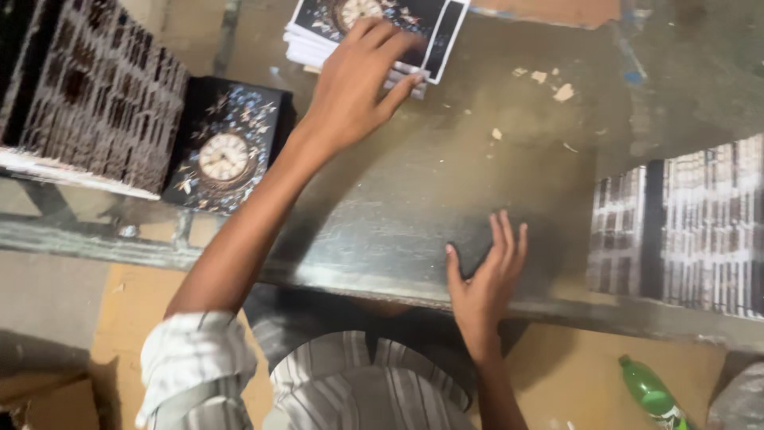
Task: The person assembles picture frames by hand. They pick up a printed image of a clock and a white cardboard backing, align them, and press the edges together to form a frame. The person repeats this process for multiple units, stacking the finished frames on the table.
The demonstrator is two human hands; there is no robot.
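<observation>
Touching left hand [358, 84], card stack [374, 28] tilted

card stack [374, 32] at table's [446, 159] far edge, box [227, 147] left, bottle [652, 394] below right

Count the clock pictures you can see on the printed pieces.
2: one on the dark printed piece at the table's left edge, one on the top sheet of the stack under the left hand. Sheets underneath may hide more.

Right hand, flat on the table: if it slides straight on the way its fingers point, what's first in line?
Judging by the fingers, the right hand points up the bare metal table. The way looks free at first; further along it would likely meet the scattered paper scraps, though depth is unclear.
</observation>
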